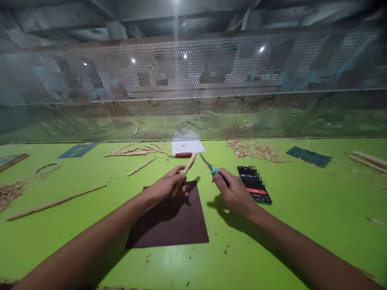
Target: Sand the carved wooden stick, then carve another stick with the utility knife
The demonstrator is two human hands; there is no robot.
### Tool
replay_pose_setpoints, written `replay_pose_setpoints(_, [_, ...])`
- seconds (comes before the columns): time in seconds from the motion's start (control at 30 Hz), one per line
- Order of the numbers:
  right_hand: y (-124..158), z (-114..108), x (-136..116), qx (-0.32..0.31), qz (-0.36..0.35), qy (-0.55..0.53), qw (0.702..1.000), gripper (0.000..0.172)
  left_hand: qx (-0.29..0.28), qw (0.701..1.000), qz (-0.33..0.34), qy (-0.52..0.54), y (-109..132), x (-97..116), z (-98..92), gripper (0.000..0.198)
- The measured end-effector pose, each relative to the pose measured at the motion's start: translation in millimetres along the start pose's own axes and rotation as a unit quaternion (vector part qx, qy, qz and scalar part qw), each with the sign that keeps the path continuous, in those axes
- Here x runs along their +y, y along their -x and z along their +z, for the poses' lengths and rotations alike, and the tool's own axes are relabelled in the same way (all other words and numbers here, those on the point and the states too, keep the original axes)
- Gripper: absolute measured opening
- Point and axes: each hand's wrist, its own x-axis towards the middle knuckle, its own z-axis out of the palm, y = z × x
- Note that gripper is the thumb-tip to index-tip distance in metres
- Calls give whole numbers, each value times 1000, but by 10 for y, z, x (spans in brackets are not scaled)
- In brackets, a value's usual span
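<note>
My left hand is closed around a pale wooden stick, which tilts up and away over a dark brown sheet on the green table. My right hand grips a knife by its teal handle, the blade pointing up and left toward the stick. A gap shows between the blade and the wood. Beyond my left hand, a red-handled tool lies at the front edge of a white paper.
A phone with a running timer lies right of my right hand. Wood shavings and carved sticks lie along the back. A long stick rests at left. A perforated metal screen stands behind the table.
</note>
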Motion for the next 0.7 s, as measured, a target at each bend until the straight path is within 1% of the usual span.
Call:
replay_pose_setpoints(0.07, [49,58,-54,-47,-15,49,998,42,-23,996,-36,82,309,-86,-37,29])
replay_pose_setpoints(0.13, [77,127,-87,-79,-20,91,993,40,-43,986,-74,144,450,-153,-52,26])
replay_pose_setpoints(0.2, [80,184,-97,-96,-19,130,987,40,-67,974,-107,188,465,-203,-51,31])
replay_pose_setpoints(0.27, [65,210,-88,-105,-19,164,981,40,-88,964,-129,217,432,-241,-39,40])
replay_pose_setpoints(0.37, [38,189,-52,-110,-23,204,972,39,-114,951,-151,243,422,-276,-13,53])
replay_pose_setpoints(0.47, [43,138,-8,-124,-40,238,963,40,-143,938,-177,261,494,-283,12,63])
replay_pose_setpoints(0.53, [63,116,17,-133,-55,251,957,40,-139,937,-172,270,550,-277,32,57])
replay_pose_setpoints(0.63, [95,110,33,-135,-68,251,956,40,-99,949,-133,267,593,-273,69,37])
replay_pose_setpoints(0.7, [105,121,25,-133,-78,246,957,39,-77,952,-126,270,592,-279,91,30])
